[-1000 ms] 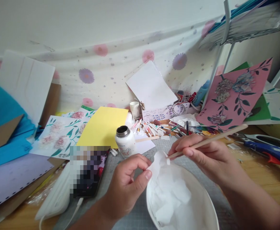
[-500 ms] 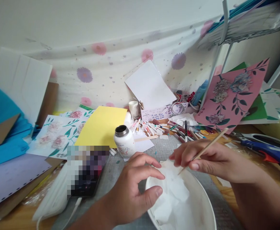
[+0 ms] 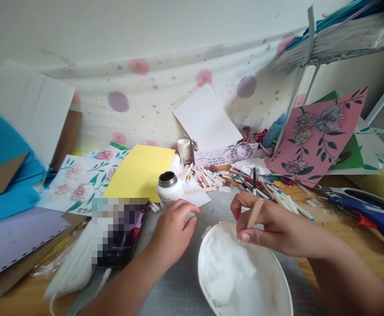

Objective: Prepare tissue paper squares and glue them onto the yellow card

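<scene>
A wide white bowl (image 3: 282, 276) lined with overlapping pieces of thin white paper (image 3: 227, 272) stands on the grey cutting mat. My right hand (image 3: 267, 221) is closed on a flat wooden craft stick (image 3: 255, 213) over the bowl's far rim. The stick's upper end points up, while its lower end is hidden by my fingers. My left hand (image 3: 174, 226) is to the left of the bowl, apart from it, thumb and fingers slightly bent with nothing between them. Just behind that hand is an uncapped white bottle (image 3: 168, 188).
A phone (image 3: 126, 237) lies at the left beside a yellow sheet (image 3: 139, 171) and flower pictures. Markers (image 3: 208, 175) are scattered behind the bowl. On the right are a blue glue gun (image 3: 372, 215), scissors and a pink flower card (image 3: 320, 136).
My left hand has drawn back leftward from the bowl's paper. My right hand has turned, so the stick stands steeper. More of the bowl's inside is visible.
</scene>
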A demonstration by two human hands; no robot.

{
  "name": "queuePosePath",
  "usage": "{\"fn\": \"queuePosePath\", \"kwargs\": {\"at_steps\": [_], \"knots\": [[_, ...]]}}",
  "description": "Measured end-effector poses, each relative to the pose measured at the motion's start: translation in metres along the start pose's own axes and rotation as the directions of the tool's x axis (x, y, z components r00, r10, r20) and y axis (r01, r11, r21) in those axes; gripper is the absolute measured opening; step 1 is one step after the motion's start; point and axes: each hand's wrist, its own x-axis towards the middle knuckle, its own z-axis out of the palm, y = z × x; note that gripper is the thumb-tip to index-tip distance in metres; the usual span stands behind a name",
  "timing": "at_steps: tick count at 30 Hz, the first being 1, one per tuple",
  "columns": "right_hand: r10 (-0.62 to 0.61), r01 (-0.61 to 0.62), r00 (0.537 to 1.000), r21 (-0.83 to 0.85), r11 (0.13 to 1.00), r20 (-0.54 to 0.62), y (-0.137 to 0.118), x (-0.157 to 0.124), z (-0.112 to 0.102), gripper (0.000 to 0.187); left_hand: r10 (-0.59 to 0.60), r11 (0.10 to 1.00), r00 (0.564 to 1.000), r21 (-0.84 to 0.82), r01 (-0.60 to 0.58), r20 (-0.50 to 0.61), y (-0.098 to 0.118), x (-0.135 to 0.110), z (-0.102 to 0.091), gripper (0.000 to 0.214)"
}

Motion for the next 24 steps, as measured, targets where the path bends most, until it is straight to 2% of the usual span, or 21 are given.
{"fn": "queuePosePath", "kwargs": {"at_steps": [2,7,13,16,19,22,24], "knots": [[-0.036,0.039,0.999,0.076,0.996,-0.036,0.002,-0.004,-0.004,0.025,-0.022,0.996,0.998,0.091,0.016,0.067,-0.006,0.003,0.004,0.026],[-0.027,0.086,0.962,0.204,0.975,-0.273,0.011,-0.009,-0.011,0.023,-0.078,0.983,0.982,0.179,0.046,0.171,-0.007,0.005,0.008,0.037],[-0.027,0.102,0.956,0.244,0.964,-0.293,0.008,-0.002,-0.006,0.025,-0.117,0.984,0.977,0.156,0.089,0.177,-0.009,0.007,0.010,0.022],[-0.031,0.117,0.948,0.259,0.959,-0.317,0.004,0.001,-0.002,0.027,-0.114,0.993,0.984,0.052,0.108,0.138,-0.012,0.007,0.011,0.016],[-0.026,0.129,0.938,0.281,0.951,-0.345,0.005,0.003,0.003,0.027,-0.105,0.985,0.989,-0.129,0.118,0.103,-0.008,0.007,0.008,0.011],[-0.015,0.148,0.914,0.299,0.943,-0.404,0.007,0.004,0.011,0.027,-0.104,0.944,0.991,-0.304,0.127,0.088,0.003,0.003,0.004,0.017],[-0.015,0.166,0.898,0.306,0.937,-0.440,0.008,0.005,0.015,0.025,-0.122,0.875,0.989,-0.462,0.147,0.083,0.008,-0.001,0.002,0.019]]}}
